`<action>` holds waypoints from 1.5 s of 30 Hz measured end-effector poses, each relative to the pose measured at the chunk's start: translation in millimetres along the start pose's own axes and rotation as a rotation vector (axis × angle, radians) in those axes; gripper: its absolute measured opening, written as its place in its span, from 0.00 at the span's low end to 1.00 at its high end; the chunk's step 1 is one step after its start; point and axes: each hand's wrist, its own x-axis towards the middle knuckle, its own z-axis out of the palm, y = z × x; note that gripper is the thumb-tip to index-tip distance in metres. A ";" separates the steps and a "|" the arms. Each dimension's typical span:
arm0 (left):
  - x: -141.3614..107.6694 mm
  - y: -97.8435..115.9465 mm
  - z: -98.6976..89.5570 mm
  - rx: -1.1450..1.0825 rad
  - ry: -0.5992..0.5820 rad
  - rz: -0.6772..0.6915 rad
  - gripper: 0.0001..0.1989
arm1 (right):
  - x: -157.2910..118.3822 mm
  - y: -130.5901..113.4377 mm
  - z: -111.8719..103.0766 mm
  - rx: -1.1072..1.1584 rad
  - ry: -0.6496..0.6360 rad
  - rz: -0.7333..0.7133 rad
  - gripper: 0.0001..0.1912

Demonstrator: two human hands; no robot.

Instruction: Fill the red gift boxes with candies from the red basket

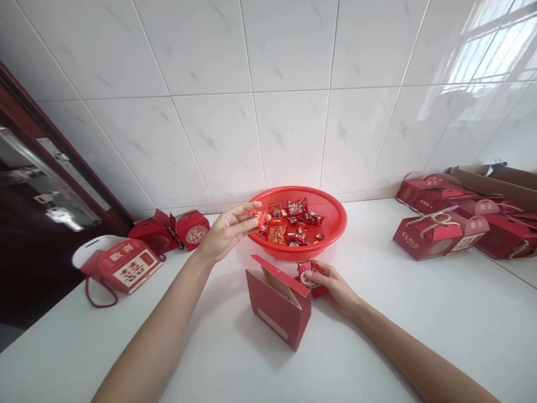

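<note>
My left hand (230,230) is closed on a small red wrapped candy (259,217), held over the left rim of a red plastic basket (339,224). Several wrapped candies (296,208) lie inside that basket. My right hand (333,284), lower and to the right, grips red candy packets (305,271) between thumb and fingers. Between my forearms an upright dark red gift box (274,310) stands on the white table, its top flap raised. The right hand is just behind the box's right side; part of what it holds is hidden there.
Red gift boxes with cord handles (126,266) sit at the left, near a dark door (37,224). More red boxes (432,232) are grouped at the right beside an open cardboard carton (482,179). A white tiled wall (289,129) rises behind the basket.
</note>
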 end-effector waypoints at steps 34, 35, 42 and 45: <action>-63.4 46.0 26.8 0.537 -0.519 0.166 0.08 | -6.3 -8.1 3.1 -0.101 0.029 0.042 0.20; -63.3 46.0 26.9 0.540 -0.519 0.167 0.08 | -6.6 -8.7 3.6 -0.102 0.031 0.047 0.20; -62.2 46.7 27.4 0.569 -0.534 0.169 0.10 | -7.8 -9.5 3.8 -0.097 -0.001 0.044 0.20; -61.7 45.0 26.4 0.603 -0.518 0.155 0.11 | -7.3 -8.3 2.0 -0.095 -0.011 0.048 0.19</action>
